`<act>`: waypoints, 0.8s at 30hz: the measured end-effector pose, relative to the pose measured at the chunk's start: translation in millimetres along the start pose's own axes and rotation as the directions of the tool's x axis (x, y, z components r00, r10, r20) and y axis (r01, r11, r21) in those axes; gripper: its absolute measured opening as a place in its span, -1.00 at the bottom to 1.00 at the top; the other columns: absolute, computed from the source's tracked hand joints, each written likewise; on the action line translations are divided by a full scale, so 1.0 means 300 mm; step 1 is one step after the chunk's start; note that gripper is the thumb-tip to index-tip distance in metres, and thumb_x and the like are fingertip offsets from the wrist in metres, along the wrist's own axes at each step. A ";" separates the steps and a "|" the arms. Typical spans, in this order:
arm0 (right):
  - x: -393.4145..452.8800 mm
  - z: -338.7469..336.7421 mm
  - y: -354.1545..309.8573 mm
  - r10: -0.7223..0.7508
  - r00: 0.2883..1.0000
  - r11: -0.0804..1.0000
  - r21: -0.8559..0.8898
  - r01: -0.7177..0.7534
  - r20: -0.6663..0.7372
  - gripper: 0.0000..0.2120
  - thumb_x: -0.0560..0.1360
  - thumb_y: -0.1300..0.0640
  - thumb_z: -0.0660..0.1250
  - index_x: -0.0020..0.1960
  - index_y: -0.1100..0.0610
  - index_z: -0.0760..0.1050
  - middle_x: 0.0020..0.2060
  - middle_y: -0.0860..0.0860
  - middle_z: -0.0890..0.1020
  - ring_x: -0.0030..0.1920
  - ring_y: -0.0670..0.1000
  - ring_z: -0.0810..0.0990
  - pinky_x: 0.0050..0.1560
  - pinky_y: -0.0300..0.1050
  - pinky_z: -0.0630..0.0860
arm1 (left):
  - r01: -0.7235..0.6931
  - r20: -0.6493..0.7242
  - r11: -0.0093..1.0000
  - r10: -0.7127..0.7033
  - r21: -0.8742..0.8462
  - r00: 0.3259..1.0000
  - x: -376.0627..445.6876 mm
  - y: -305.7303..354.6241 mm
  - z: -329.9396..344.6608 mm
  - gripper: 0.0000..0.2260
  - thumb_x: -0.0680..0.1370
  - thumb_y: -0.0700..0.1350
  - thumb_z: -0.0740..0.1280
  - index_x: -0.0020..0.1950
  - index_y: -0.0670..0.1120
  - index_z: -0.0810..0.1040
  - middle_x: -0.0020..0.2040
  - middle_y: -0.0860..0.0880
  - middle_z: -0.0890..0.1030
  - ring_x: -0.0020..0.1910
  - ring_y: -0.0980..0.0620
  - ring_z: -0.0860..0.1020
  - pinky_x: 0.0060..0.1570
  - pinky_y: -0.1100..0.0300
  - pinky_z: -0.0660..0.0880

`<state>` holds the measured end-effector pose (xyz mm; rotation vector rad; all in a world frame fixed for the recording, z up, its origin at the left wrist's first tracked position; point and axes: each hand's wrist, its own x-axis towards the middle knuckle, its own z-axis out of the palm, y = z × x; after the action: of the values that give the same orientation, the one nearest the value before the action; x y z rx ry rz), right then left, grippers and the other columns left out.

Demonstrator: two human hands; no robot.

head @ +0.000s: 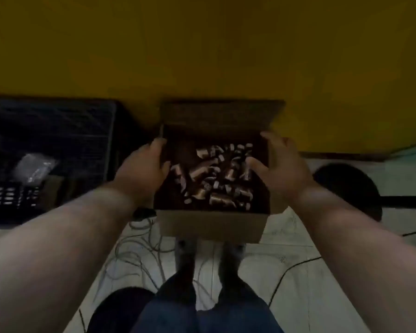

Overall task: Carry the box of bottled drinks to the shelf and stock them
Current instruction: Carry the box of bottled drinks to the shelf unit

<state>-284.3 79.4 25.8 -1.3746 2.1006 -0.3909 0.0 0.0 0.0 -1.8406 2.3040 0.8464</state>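
An open brown cardboard box [209,224] sits in front of me, above my feet, its far flap standing up against the yellow wall. Several small brown bottled drinks [216,179] with pale labels lie jumbled inside. My left hand [142,169] grips the box's left wall, fingers curled over the rim. My right hand [279,167] holds the right wall, thumb inside near the bottles. The scene is dim and slightly blurred. I cannot tell whether the box rests on the floor or is lifted.
A black wire crate [51,150] holding a clear plastic bag stands at the left. Tangled cables [139,255] lie on the pale tiled floor. A dark round object [348,188] sits to the right and another at the bottom left [120,308]. The yellow wall [202,56] is directly ahead.
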 end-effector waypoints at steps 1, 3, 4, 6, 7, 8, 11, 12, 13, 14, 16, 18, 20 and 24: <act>0.021 0.050 0.045 -0.038 0.999 0.999 0.007 0.038 -0.025 -0.38 0.41 -0.25 0.34 0.40 -0.16 0.21 0.36 0.13 0.30 0.33 0.19 0.34 0.23 0.05 0.40 | 0.001 -0.008 1.000 0.000 0.023 1.000 0.034 -0.022 0.056 -0.54 0.54 0.04 0.26 0.41 0.05 0.21 0.18 -0.16 0.49 0.08 -0.18 0.50 0.01 -0.05 0.48; 0.065 0.148 0.148 -0.041 0.997 0.999 -0.012 0.040 -0.058 -0.35 0.42 -0.22 0.35 0.42 -0.13 0.20 0.36 0.17 0.31 0.34 0.19 0.32 0.29 0.04 0.35 | 0.018 -0.046 0.987 -0.011 0.158 0.999 0.093 -0.081 0.173 -0.52 0.54 0.09 0.25 0.41 0.05 0.19 0.19 -0.20 0.46 0.06 -0.24 0.50 -0.04 -0.07 0.48; 0.082 0.189 0.199 -0.026 0.998 1.000 -0.010 0.026 -0.051 -0.34 0.43 -0.21 0.35 0.44 -0.14 0.18 0.37 0.18 0.31 0.34 0.19 0.32 0.29 -0.03 0.31 | 0.033 -0.030 0.969 -0.027 0.243 0.999 0.109 -0.109 0.225 -0.50 0.54 0.12 0.24 0.42 0.05 0.17 0.18 -0.23 0.45 0.04 -0.27 0.50 -0.07 -0.08 0.48; 0.128 0.257 0.310 0.020 0.999 0.997 -0.073 -0.022 -0.029 -0.31 0.43 -0.20 0.35 0.47 -0.16 0.12 0.37 0.22 0.31 0.30 0.23 0.36 0.21 -0.07 0.31 | 0.089 -0.023 0.926 -0.087 0.367 0.996 0.145 -0.159 0.322 -0.47 0.52 0.18 0.22 0.42 0.07 0.13 0.19 -0.26 0.42 0.02 -0.31 0.50 -0.13 -0.08 0.48; 0.153 0.280 0.365 0.048 0.999 0.991 -0.120 -0.050 -0.017 -0.29 0.43 -0.20 0.35 0.48 -0.17 0.10 0.35 0.25 0.32 0.27 0.27 0.37 0.19 -0.02 0.35 | 0.109 -0.016 0.910 -0.111 0.400 0.994 0.167 -0.186 0.364 -0.46 0.52 0.20 0.21 0.42 0.09 0.11 0.20 -0.26 0.41 0.02 -0.32 0.50 -0.14 -0.09 0.49; 0.177 0.298 0.409 0.081 0.997 0.982 -0.170 -0.078 0.007 -0.26 0.41 -0.21 0.37 0.48 -0.19 0.08 0.34 0.28 0.31 0.26 0.30 0.38 0.19 0.04 0.37 | 0.126 0.006 0.900 -0.142 0.417 0.990 0.189 -0.202 0.396 -0.45 0.52 0.21 0.21 0.42 0.12 0.09 0.20 -0.27 0.41 0.02 -0.33 0.50 -0.13 -0.10 0.50; 0.239 0.363 0.494 0.143 0.983 0.963 -0.246 -0.110 0.119 -0.17 0.36 -0.24 0.41 0.47 -0.27 0.01 0.36 0.30 0.25 0.27 0.34 0.37 0.25 0.18 0.40 | 0.149 0.062 0.908 -0.188 0.392 0.980 0.252 -0.264 0.481 -0.39 0.52 0.21 0.23 0.46 0.22 -0.02 0.21 -0.29 0.43 0.03 -0.34 0.51 -0.09 -0.12 0.51; 0.255 0.379 0.510 0.141 0.979 0.965 -0.244 -0.102 0.147 -0.14 0.34 -0.22 0.45 0.46 -0.30 -0.01 0.35 0.30 0.25 0.26 0.34 0.37 0.24 0.21 0.41 | 0.145 0.066 0.927 -0.178 0.345 0.982 0.266 -0.280 0.497 -0.37 0.52 0.19 0.25 0.47 0.25 -0.05 0.20 -0.29 0.45 0.03 -0.33 0.52 -0.09 -0.11 0.51; 0.270 0.393 0.526 0.138 0.975 0.966 -0.239 -0.094 0.176 -0.09 0.32 -0.18 0.48 0.45 -0.32 -0.04 0.33 0.30 0.28 0.24 0.34 0.39 0.21 0.21 0.42 | 0.144 0.064 0.946 -0.169 0.292 0.984 0.282 -0.297 0.503 -0.35 0.52 0.15 0.28 0.48 0.26 -0.05 0.19 -0.28 0.48 0.01 -0.31 0.53 -0.09 -0.09 0.53; 0.282 0.403 0.538 0.134 0.970 0.969 -0.233 -0.085 0.204 -0.06 0.31 -0.13 0.51 0.45 -0.33 -0.05 0.30 0.29 0.33 0.22 0.33 0.42 0.19 0.20 0.45 | 0.137 0.051 0.961 -0.153 0.239 0.987 0.295 -0.314 0.503 -0.35 0.53 0.11 0.30 0.49 0.25 -0.02 0.19 -0.25 0.52 0.00 -0.28 0.55 -0.11 -0.05 0.54; 0.299 0.416 0.563 0.109 0.966 0.973 -0.223 -0.056 0.235 -0.04 0.33 0.00 0.53 0.47 -0.29 -0.05 0.26 0.24 0.46 0.16 0.28 0.50 0.14 0.16 0.50 | 0.108 0.023 0.981 -0.113 0.161 0.993 0.315 -0.347 0.501 -0.36 0.52 0.03 0.34 0.49 0.24 0.05 0.18 -0.19 0.57 -0.04 -0.23 0.57 -0.16 0.02 0.55; 0.312 0.416 0.583 0.083 0.974 0.967 -0.254 -0.027 0.212 -0.10 0.37 0.10 0.50 0.48 -0.24 -0.01 0.21 0.21 0.55 0.09 0.25 0.56 0.06 0.14 0.55 | 0.080 0.021 0.991 -0.082 0.110 0.996 0.324 -0.368 0.498 -0.36 0.51 -0.04 0.36 0.47 0.24 0.09 0.05 -0.16 0.61 -0.18 -0.18 0.58 -0.29 0.09 0.52; 0.321 0.414 0.596 0.072 0.980 0.958 -0.288 -0.016 0.187 -0.18 0.41 0.16 0.45 0.47 -0.20 0.05 0.16 0.21 0.57 0.02 0.25 0.58 -0.03 0.11 0.58 | 0.079 0.001 0.994 -0.079 0.075 0.997 0.327 -0.377 0.500 -0.38 0.50 -0.14 0.36 0.43 0.20 0.13 -0.23 -0.09 0.58 -0.41 -0.07 0.52 -0.51 0.20 0.40; 0.323 0.419 0.607 0.086 0.982 0.939 -0.343 -0.023 0.170 -0.27 0.42 0.22 0.40 0.46 -0.05 0.12 0.07 0.23 0.59 -0.02 0.26 0.57 -0.08 0.05 0.55 | 0.137 -0.021 0.989 -0.136 0.055 0.991 0.321 -0.364 0.489 -0.49 0.48 -0.26 0.31 0.28 0.15 0.20 -0.36 -0.08 0.50 -0.48 -0.07 0.49 -0.58 0.23 0.33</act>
<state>-367.4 78.1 -200.8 -1.4748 2.1122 0.1271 33.3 -31.8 -201.5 -1.9623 2.1585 0.7420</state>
